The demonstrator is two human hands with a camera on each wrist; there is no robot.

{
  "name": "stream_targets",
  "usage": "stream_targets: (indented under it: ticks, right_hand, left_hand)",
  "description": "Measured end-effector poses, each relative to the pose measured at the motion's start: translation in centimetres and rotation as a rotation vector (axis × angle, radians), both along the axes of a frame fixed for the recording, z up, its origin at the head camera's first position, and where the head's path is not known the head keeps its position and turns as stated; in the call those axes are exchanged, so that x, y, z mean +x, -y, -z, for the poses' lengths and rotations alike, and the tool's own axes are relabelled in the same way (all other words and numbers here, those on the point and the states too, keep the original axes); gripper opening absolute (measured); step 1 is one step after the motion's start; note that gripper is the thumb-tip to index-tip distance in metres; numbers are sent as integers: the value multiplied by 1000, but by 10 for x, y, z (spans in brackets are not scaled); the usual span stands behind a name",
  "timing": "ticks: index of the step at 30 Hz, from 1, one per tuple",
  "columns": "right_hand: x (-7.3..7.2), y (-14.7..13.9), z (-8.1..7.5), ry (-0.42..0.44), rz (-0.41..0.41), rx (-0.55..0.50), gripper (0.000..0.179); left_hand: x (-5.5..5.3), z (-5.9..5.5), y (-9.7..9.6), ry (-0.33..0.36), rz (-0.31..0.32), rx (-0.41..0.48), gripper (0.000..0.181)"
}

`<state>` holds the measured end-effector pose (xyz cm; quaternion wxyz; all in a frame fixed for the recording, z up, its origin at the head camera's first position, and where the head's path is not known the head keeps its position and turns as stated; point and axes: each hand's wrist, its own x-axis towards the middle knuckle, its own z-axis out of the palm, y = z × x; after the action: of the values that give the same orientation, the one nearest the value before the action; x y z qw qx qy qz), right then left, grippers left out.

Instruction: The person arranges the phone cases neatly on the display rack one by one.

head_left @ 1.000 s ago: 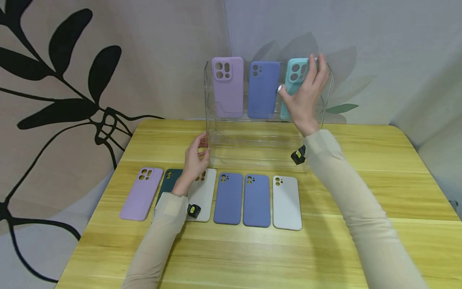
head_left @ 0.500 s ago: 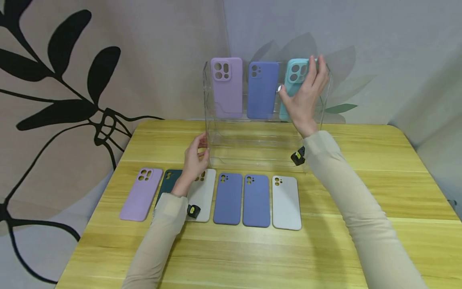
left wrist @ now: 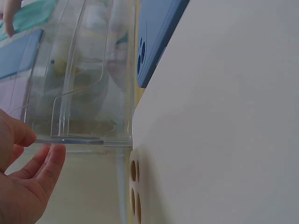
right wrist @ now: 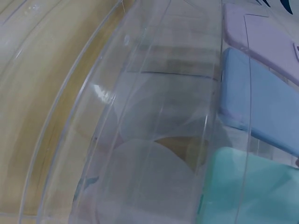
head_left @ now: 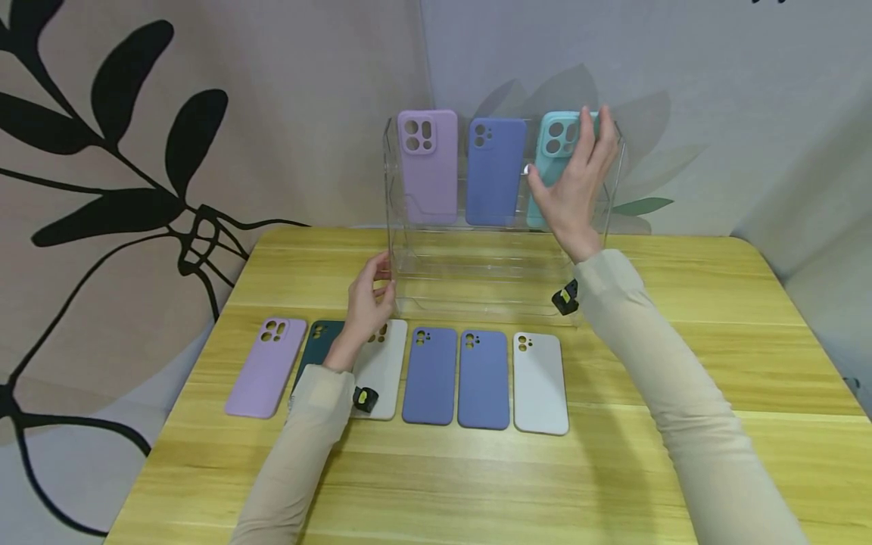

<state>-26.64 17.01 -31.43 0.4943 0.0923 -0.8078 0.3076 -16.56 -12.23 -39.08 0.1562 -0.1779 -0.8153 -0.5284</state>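
Observation:
A clear acrylic display rack (head_left: pixel 477 250) with stepped tiers stands at the back of the table. On its top tier lean a lilac phone case (head_left: pixel 431 178), a blue phone case (head_left: pixel 496 178) and a turquoise phone case (head_left: pixel 555 144). My right hand (head_left: pixel 575 185) grips the turquoise case, thumb by its left edge and fingers at its upper right, covering part of it. My left hand (head_left: pixel 369 299) pinches the rack's left side panel; in the left wrist view, thumb and fingers (left wrist: pixel 51 168) meet around that clear edge.
In front of the rack lies a row of cases: lilac (head_left: pixel 266 371), dark green (head_left: pixel 316 348), white (head_left: pixel 388 378), two blue, including the left one (head_left: pixel 429 378), and pale grey (head_left: pixel 541 386). My left forearm partly covers the green and white ones. A wall stands behind the wooden table (head_left: pixel 715 341).

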Motion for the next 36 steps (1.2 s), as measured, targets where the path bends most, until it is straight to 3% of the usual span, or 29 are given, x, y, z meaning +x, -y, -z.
stream_targets:
  ticks: [10, 16, 24, 31, 36]
  right_hand:
    - [10, -7, -6, 53, -29, -14, 77]
    - [19, -12, -9, 43, -77, -48, 75]
    - [41, -17, -5, 77, -129, -68, 77]
    - [63, -20, 7, 126, -158, -48, 79]
    - [80, -21, 20, 152, -204, -40, 79]
  left_hand:
    - [0, 0, -2, -15, -4, 1, 42]
    - [-1, 1, -3, -22, -6, -4, 42]
    - [-1, 0, -3, -12, 2, -2, 41]
    - [-1, 0, -2, -7, 9, -7, 41]
    - [-15, 22, 3, -10, 0, -2, 43]
